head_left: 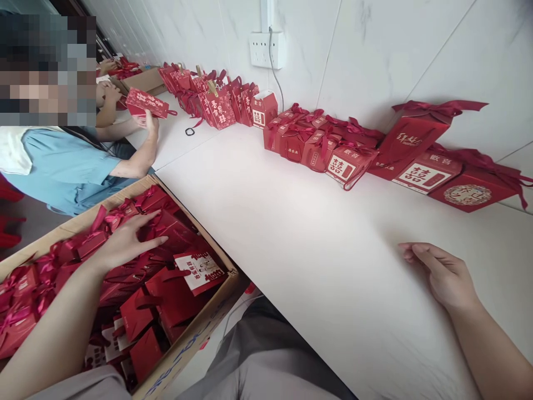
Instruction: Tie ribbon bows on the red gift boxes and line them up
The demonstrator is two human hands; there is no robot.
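Observation:
My left hand (131, 240) reaches over a large cardboard box (189, 349) packed with red gift boxes (177, 230) tied with ribbons. Its fingers are spread above the gift boxes; whether they touch one I cannot tell. A red box with a white printed card (202, 272) lies near the carton's corner. On the right, my right hand (441, 272) rests on the white table (291, 239), with its fingers curled and pressed together; nothing shows in them. Beyond it, red gift boxes with ribbon bows (420, 172) stand along the wall.
A person in a blue shirt (79, 166) sits at the left, holding a red box (145, 103). More red boxes (216, 105) line the wall. A black loop (190, 131) lies on the table. A cable hangs from a wall socket (266, 50).

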